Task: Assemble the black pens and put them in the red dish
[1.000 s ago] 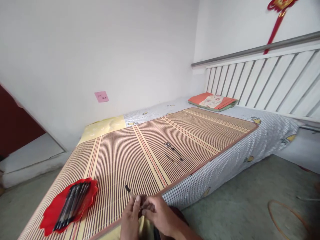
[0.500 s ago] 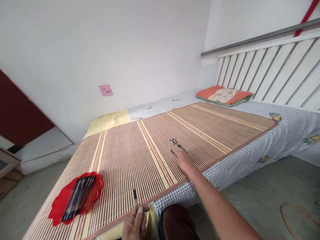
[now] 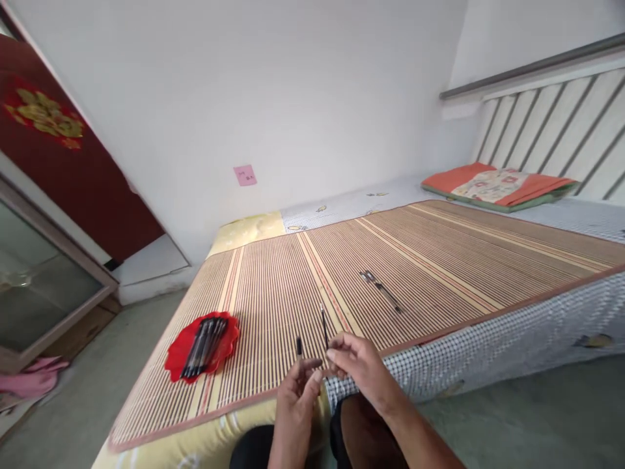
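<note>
My left hand [image 3: 299, 391] is closed around a pen barrel [image 3: 299, 348], whose dark end points up from the fingers. Close beside it, my right hand [image 3: 352, 358] pinches a thin black pen refill [image 3: 325, 329], its light tip upward. Both hands are above the near edge of the striped mat [image 3: 273, 293], their fingertips almost meeting. Farther back on the mat lie a few slim black and clear pen parts [image 3: 383, 292]. Several dark pens [image 3: 205, 345] lie side by side on a red scalloped plate [image 3: 176, 352] to the left.
The mat covers a bed with a checked sheet [image 3: 469, 339]. A folded orange cloth [image 3: 502, 185] lies at the far right by the white slatted headboard [image 3: 541, 124]. A pink note [image 3: 245, 175] is on the wall. A glass-panelled frame [image 3: 43, 286] stands at left.
My right hand has come back from the pen parts on the mat to beside my left hand, now with a refill in its fingers. The view has swung left.
</note>
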Action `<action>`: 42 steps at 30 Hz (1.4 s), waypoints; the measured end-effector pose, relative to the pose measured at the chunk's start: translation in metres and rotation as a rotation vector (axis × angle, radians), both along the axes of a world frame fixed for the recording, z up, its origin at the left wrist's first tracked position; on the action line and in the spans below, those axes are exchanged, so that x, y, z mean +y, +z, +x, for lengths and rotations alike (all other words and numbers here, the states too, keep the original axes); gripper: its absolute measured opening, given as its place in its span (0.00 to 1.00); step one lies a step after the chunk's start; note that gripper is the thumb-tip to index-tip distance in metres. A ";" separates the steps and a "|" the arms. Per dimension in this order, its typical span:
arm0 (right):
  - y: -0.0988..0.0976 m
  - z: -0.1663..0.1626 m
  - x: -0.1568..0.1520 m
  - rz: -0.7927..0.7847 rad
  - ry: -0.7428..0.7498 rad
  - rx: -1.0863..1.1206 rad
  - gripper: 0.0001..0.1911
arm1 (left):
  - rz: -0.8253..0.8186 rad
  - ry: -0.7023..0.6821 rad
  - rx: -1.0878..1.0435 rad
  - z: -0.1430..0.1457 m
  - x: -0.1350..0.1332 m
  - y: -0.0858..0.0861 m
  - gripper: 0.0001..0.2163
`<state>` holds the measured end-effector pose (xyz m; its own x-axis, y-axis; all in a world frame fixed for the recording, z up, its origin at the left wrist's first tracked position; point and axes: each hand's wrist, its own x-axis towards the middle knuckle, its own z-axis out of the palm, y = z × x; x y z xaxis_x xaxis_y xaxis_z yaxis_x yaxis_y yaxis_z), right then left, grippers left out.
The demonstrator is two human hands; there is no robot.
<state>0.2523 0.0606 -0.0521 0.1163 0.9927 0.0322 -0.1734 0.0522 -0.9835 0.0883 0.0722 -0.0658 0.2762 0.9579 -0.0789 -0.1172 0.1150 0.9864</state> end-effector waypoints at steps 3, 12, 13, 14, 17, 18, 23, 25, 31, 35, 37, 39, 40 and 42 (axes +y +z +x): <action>0.002 -0.030 -0.021 -0.004 0.031 0.117 0.17 | 0.068 0.011 -0.048 -0.003 -0.015 0.000 0.19; 0.034 -0.024 -0.046 0.061 -0.002 0.065 0.23 | 0.076 -0.068 0.034 -0.035 -0.055 0.006 0.22; 0.038 -0.022 -0.046 0.074 -0.008 0.063 0.23 | 0.077 -0.091 0.049 -0.036 -0.059 0.010 0.22; 0.042 -0.021 -0.046 0.087 -0.008 0.064 0.22 | 0.080 -0.109 0.064 -0.037 -0.063 0.014 0.23; 0.047 -0.024 -0.048 0.121 -0.004 0.091 0.19 | 0.096 -0.136 0.103 -0.037 -0.073 0.021 0.24; 0.047 -0.026 -0.049 0.130 -0.007 0.102 0.18 | 0.096 -0.141 0.109 -0.037 -0.075 0.022 0.25; 0.045 -0.030 -0.057 0.149 0.017 0.108 0.16 | 0.064 -0.185 0.116 -0.039 -0.082 0.024 0.26; 0.045 -0.027 -0.058 0.159 -0.001 0.098 0.16 | 0.046 -0.204 0.103 -0.040 -0.084 0.027 0.25; 0.056 -0.014 -0.057 0.244 -0.246 0.191 0.15 | 0.067 -0.169 0.105 -0.045 -0.089 0.035 0.28; 0.067 -0.014 -0.060 0.318 -0.378 0.200 0.14 | 0.113 -0.150 0.144 -0.047 -0.088 0.036 0.28; 0.071 -0.016 -0.062 0.341 -0.406 0.164 0.14 | 0.136 -0.148 0.163 -0.048 -0.088 0.035 0.28; 0.072 -0.018 -0.064 0.351 -0.410 0.133 0.13 | 0.141 -0.151 0.173 -0.048 -0.088 0.034 0.28; 0.073 -0.018 -0.064 0.353 -0.411 0.128 0.13 | 0.140 -0.157 0.175 -0.049 -0.088 0.033 0.28; 0.074 -0.018 -0.065 0.354 -0.417 0.134 0.12 | 0.136 -0.165 0.178 -0.049 -0.088 0.033 0.27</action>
<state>0.2342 -0.0047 0.0218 0.5226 0.7931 0.3129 -0.1900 0.4661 -0.8641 0.0389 -0.0158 -0.0332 0.4225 0.9063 -0.0137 0.0689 -0.0170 0.9975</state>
